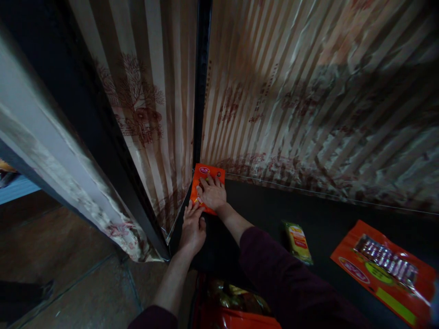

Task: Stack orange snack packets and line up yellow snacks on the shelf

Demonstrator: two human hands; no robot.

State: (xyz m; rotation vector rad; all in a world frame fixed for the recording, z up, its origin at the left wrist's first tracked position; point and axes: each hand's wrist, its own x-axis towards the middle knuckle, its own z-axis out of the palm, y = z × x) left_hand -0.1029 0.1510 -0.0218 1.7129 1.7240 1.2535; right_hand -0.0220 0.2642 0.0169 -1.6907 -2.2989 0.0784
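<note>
An orange snack packet (211, 170) lies in the back left corner of a black shelf (254, 201). My right hand (213, 194) rests flat across the packet's middle and right side, fingers spread and stretched toward the back. Just in front of it, my left hand (194, 228) has its fingers extended, with their tips at the packet's lower left edge. Part of the packet's print is hidden under the right hand. To the right of my right forearm lies a small yellow-green wrapped snack (297, 242).
A larger orange packet (346, 249) with a clear window lies on the shelf's right part. Below the front edge, more packaged goods (240, 317) show. Printed, pleated sheeting (274, 100) lines the back and left; a dark post (137, 196) stands at left. A thin wire (291, 187) runs along the back.
</note>
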